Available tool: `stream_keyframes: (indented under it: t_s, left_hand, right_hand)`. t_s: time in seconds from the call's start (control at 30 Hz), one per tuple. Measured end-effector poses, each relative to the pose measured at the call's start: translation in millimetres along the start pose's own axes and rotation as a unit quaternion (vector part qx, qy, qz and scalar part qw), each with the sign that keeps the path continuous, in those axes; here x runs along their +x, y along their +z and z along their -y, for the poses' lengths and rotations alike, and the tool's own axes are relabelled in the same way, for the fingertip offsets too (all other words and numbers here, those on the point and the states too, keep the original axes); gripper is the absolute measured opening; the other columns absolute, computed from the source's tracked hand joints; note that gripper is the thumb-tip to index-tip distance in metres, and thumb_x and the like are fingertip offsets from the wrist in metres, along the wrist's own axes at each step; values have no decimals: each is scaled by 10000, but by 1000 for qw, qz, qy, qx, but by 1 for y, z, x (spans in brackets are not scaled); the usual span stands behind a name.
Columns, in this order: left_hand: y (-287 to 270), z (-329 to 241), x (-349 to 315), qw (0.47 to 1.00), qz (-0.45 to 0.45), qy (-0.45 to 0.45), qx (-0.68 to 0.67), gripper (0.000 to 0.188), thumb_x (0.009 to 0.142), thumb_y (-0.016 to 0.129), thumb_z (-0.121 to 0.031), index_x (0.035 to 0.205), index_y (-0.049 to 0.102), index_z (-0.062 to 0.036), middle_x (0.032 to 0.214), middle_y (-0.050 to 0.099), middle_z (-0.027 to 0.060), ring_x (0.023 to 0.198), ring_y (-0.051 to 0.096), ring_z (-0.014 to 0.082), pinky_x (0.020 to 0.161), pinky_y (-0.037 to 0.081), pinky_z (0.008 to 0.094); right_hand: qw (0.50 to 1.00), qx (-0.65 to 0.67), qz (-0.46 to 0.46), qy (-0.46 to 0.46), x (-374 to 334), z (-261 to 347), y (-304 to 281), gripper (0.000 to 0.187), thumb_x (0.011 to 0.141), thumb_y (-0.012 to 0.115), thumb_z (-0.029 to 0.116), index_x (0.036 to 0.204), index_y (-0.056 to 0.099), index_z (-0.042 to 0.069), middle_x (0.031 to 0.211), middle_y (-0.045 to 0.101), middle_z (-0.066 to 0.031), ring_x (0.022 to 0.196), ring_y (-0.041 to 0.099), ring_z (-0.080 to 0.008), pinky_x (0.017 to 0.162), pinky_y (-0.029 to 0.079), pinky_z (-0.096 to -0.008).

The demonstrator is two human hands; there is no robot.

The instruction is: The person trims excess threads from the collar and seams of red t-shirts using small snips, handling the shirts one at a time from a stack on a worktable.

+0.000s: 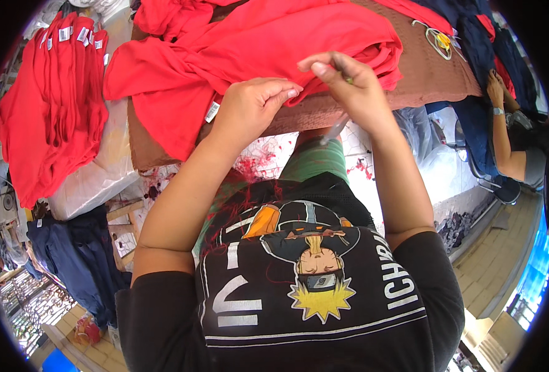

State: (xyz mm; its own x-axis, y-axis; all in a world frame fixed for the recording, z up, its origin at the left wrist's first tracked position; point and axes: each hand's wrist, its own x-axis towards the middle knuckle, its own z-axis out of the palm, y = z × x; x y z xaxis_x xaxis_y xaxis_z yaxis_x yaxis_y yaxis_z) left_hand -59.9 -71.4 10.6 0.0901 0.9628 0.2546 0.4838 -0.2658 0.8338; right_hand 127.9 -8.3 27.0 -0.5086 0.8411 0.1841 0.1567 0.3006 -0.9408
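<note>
Red garments [287, 46] lie spread over a brown-covered table in front of me. My left hand [249, 102] is closed in a pinch on the near edge of the red cloth. Just right of it, my right hand [352, 87] is raised with its fingers curled round a slim tool [334, 130]. Its greyish, blade-like end sticks out below the palm, and a bit of yellow-green shows between the fingers. Blur hides the tool's exact kind. A white tag [212, 111] hangs from the red cloth beside my left wrist.
A stack of red garments [57, 105] with white tags lies left, on a plastic-wrapped block [98, 186]. Dark blue garments [79, 266] hang below. White cord [436, 40] lies at the table's far right. Another person's arm [501, 127] reaches toward dark cloth at right. Red scraps litter the floor.
</note>
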Motion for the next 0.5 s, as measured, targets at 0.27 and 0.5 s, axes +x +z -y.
stream_keyframes:
  t_s: [0.27, 0.5]
  left_hand:
    - [-42, 8, -54, 991, 132, 4, 37, 139, 827, 687, -146, 925, 721, -54, 804, 707, 93, 731, 671, 228, 660, 515, 330]
    - [-90, -30, -61, 940, 261, -182, 122, 223, 827, 706, -148, 998, 673, -9, 869, 685, 98, 771, 664, 221, 723, 521, 328]
  right_hand:
    - [981, -193, -24, -1, -6, -39, 11, 209, 811, 709, 134, 1008, 678, 72, 927, 695, -106, 847, 674, -259, 736, 521, -341]
    - [984, -161, -71, -7, -17, -11, 8, 158, 845, 699, 134, 982, 698, 56, 852, 680, -92, 795, 658, -207, 723, 502, -312]
